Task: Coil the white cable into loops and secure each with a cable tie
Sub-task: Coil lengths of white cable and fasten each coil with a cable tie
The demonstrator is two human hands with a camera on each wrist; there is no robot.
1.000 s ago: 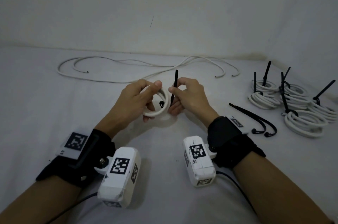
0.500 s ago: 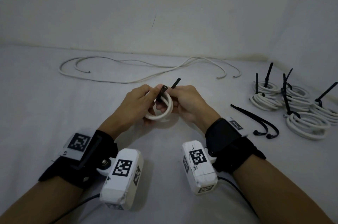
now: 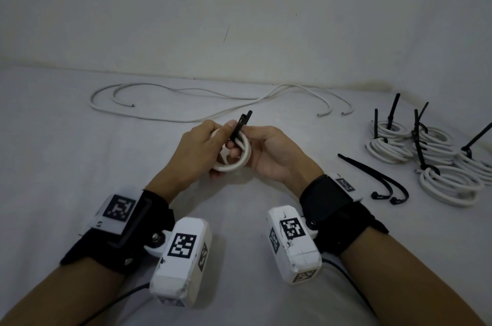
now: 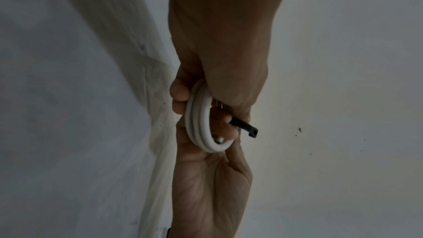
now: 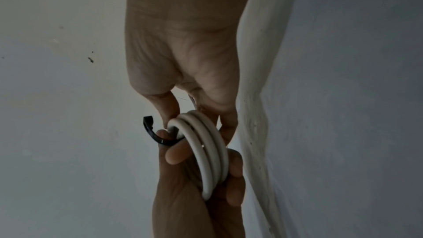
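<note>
Head view: small white cable coil (image 3: 234,159), light and springy, held above the tabletop (image 3: 53,152) in your left hand (image 3: 194,151), right hand (image 3: 269,151) pinching the stiff black cable tie (image 3: 239,127); keep pinching where the turns bunch.

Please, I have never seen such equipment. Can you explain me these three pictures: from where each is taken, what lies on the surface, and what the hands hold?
No machine works here: a person does, wearing one camera on the head and one white camera box on each wrist. The wide picture is the head view; the two narrow ones look along each hand. The left hand grips a small white cable coil. The right hand holds the coil too and pinches a black cable tie passed around it. On the white surface lie loose white cables, two spare cable ties and a group of finished tied coils.
</note>
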